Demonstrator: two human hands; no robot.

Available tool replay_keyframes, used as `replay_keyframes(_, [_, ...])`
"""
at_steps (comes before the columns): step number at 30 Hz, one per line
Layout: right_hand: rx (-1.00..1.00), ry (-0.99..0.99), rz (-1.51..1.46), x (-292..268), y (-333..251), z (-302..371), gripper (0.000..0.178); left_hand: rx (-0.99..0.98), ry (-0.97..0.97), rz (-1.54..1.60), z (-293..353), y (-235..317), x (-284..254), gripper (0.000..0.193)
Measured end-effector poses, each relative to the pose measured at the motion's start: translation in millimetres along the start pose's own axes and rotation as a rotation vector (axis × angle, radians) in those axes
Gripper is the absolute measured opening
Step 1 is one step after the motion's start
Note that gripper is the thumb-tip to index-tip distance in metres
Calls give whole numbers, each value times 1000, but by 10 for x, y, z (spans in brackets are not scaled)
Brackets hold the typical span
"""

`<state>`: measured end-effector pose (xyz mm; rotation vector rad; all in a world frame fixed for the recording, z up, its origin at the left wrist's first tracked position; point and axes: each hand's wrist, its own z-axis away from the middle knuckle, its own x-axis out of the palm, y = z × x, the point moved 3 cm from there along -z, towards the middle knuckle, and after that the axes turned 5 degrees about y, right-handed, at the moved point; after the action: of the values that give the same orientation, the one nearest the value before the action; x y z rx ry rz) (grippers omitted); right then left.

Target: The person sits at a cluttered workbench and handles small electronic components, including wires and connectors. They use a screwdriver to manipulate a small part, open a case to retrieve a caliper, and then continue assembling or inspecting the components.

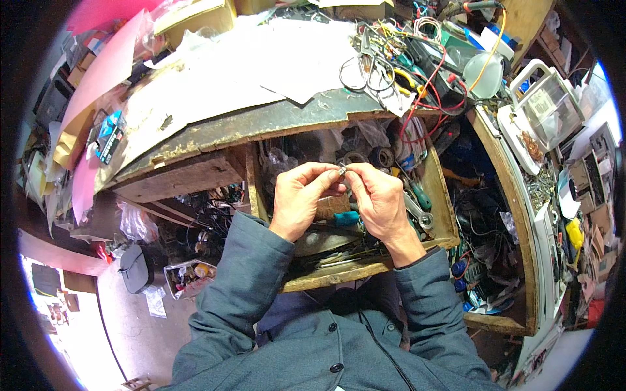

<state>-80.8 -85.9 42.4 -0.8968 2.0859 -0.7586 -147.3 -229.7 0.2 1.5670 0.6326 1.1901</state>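
Both hands meet above an open wooden drawer full of tools. Between the fingertips sits a small shiny metal piece, too small to name. My left hand pinches it from one side with thumb and forefinger. From the other side my right hand pinches it the same way. Below the hands a teal screwdriver handle shows in the drawer. Beside my right hand lie a green handle and a ring-ended wrench. Rolls of tape lie just beyond the fingers.
White paper sheets cover the worn bench top. Scissors, yellow-handled pliers and red test leads crowd its right side. A second open drawer holds cables. A blue box stands at left.
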Motion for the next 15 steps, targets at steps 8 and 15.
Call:
replay_keyframes(8, [163,19,13,-51,121,9,10,-62,29,15,-16,7,15,17])
replay_keyframes(15, [237,-18,-267,30,158,30,9,-39,-69,27,-24,-36,-35,19])
